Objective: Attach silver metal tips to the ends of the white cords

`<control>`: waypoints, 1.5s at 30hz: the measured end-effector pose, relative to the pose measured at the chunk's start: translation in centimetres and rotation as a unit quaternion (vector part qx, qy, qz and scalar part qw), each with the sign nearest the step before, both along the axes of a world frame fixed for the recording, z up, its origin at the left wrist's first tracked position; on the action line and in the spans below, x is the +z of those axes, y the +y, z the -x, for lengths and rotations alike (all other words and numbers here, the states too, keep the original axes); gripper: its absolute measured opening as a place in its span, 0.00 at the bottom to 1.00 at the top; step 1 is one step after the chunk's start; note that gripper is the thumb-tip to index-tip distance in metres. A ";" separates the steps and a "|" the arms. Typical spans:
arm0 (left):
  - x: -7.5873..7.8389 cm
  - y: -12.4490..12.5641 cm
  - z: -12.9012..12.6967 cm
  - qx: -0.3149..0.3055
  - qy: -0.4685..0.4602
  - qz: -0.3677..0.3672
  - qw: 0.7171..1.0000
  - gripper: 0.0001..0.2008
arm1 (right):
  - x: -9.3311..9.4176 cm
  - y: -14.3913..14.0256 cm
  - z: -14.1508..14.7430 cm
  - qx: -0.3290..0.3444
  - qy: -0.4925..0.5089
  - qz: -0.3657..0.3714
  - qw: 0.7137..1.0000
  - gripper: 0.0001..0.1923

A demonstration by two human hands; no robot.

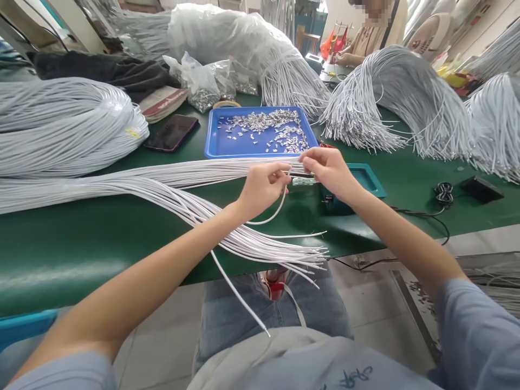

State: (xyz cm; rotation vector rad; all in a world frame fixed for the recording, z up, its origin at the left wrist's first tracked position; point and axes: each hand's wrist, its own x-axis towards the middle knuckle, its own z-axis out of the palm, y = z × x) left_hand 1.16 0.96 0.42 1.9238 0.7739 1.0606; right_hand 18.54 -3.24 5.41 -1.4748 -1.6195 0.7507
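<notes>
over the green tabletop, both bare hands are up near the middle, side by side and apart. the left hand has thumb and fingers bent in to a close pinch, and there's a single white wire in it: the strand curves up from below and meets the fingertips from underneath. just beside it, the right hand, thumb and forefinger drawn near each other by the ends of the upper wire bundle; whether they have hold of anything, i cannot tell.

lower down, a looser fan of wires spreads along the table's front edge, ends pointing right, with one stray strand hanging down toward the lap. the left forearm crosses that fan and hides part of it.

now the tricky bits: the tip of the pinched wire is lost among the fingers. a pale piece sits just under the right fingers, too small to name. the right hand and wrist cover part of a green box. beyond the fingers, a blue tray bears scattered metal bits, their shapes unclear. far left, a big wire coil runs out of view; up top, a co-worker is cut off.
</notes>
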 end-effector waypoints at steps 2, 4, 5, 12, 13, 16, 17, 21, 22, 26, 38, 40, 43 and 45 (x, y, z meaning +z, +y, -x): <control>-0.5 -0.2 -0.6 -0.047 -0.012 0.117 0.992 0.14 | 0.1 0.0 -1.3 -0.033 -0.228 -0.096 0.968 0.08; -1.0 -0.2 -1.0 -0.070 -0.021 0.183 0.980 0.16 | 0.2 0.0 -2.4 0.006 -0.374 -0.076 0.924 0.09; -1.2 -0.1 -1.2 -0.071 -0.028 0.207 0.975 0.16 | 0.1 0.0 -2.8 0.037 -0.416 -0.045 0.907 0.11; -1.7 0.2 -1.3 -0.079 -0.053 0.278 0.956 0.15 | -0.2 1.0 -3.1 0.092 -0.492 0.059 0.864 0.12; -1.7 0.2 -1.4 -0.083 -0.052 0.276 0.956 0.15 | -0.2 1.0 -3.0 0.094 -0.511 0.062 0.852 0.13; -1.9 0.3 -1.6 -0.086 -0.048 0.263 0.960 0.15 | -0.5 1.0 -2.7 0.104 -0.568 0.065 0.814 0.11; -1.9 0.3 -1.7 -0.084 -0.045 0.258 0.961 0.15 | -0.5 0.9 -2.6 0.104 -0.577 0.064 0.808 0.11; -2.0 0.4 -1.9 -0.072 -0.033 0.244 0.966 0.14 | -0.7 0.5 -2.2 0.104 -0.582 0.059 0.805 0.10; -2.0 0.4 -2.0 -0.069 -0.031 0.244 0.967 0.14 | -0.7 0.4 -2.1 0.107 -0.583 0.061 0.803 0.10; -1.9 0.4 -2.0 -0.052 -0.017 0.245 0.968 0.13 | -0.4 0.3 -2.0 0.114 -0.588 0.078 0.797 0.11; -2.4 0.6 -2.1 -0.048 -0.004 0.236 0.971 0.14 | -1.0 1.4 -4.1 0.040 -0.511 0.119 0.850 0.22; -2.3 0.5 -2.0 -0.046 -0.001 0.244 0.969 0.14 | -1.1 1.4 -4.4 -0.004 -0.504 0.114 0.856 0.23; -2.3 0.5 -1.7 -0.042 0.001 0.242 0.969 0.13 | -1.2 1.1 -4.5 -0.027 -0.496 0.100 0.862 0.22; -2.2 0.4 -1.3 -0.039 -0.003 0.241 0.970 0.14 | -1.4 1.1 -4.6 -0.031 -0.489 0.095 0.867 0.21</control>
